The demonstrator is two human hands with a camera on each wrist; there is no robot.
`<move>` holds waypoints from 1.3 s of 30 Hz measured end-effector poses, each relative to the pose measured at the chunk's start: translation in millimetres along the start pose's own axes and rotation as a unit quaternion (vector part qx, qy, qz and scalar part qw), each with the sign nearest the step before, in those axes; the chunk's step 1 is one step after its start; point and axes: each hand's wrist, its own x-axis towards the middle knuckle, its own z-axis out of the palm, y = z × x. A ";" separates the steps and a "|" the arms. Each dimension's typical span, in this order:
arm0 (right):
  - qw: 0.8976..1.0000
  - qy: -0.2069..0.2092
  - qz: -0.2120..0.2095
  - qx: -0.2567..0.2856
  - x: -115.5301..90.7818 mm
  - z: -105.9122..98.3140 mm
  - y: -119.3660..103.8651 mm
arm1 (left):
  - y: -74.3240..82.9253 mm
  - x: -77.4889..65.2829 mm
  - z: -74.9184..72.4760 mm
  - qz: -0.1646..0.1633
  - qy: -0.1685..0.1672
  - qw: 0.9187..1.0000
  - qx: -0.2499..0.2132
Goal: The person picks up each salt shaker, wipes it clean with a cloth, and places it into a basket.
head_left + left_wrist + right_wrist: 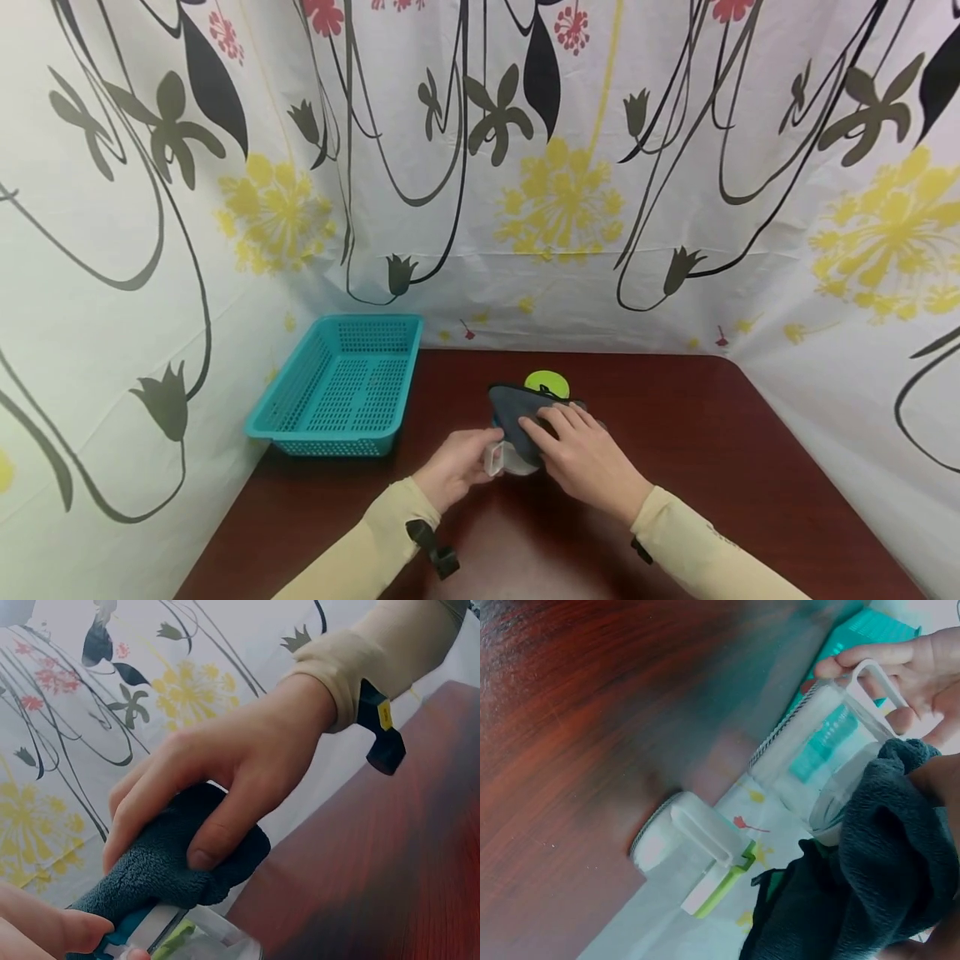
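Note:
My left hand (459, 467) holds a clear container (817, 761) by its pale loop handle (885, 684), above the table. A bit of blue (129, 930) shows at its top, partly covered. With my right hand (581, 454) I grip a dark blue-grey cloth (517, 415), which lies over the container's top. In the left wrist view the right thumb and fingers pinch the towel-like fabric from both sides. Just beyond the hands, a second container (679, 832) with a handle and a lime-green lid (547, 383) stands on the table, mostly behind the cloth in the head view.
A turquoise perforated basket (408, 367) sits at the table's back left. The dark red-brown table (675, 467) has a rounded far right corner. Behind and along both sides hangs a white curtain (465, 217) with a floral print.

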 end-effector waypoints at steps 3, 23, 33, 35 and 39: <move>1.000 0.002 -0.003 0.003 -0.7 1.6 -1.6 | 0.0 -0.5 -0.6 -0.014 -0.004 1.000 -0.003; 0.998 0.059 -0.029 -0.026 -7.3 6.6 4.1 | 3.5 -4.1 -0.8 -0.006 0.016 1.000 -0.005; 0.998 0.054 -0.001 -0.038 -16.0 9.8 17.8 | 5.5 -8.3 -5.9 -0.012 0.016 1.000 -0.019; 0.998 0.056 -0.003 -0.034 -14.1 9.3 16.2 | 4.7 -7.8 -6.8 -0.011 0.012 1.000 -0.017; 0.998 0.056 -0.013 -0.028 -8.7 7.4 9.2 | 3.5 -8.0 -7.9 -0.010 0.012 1.000 -0.011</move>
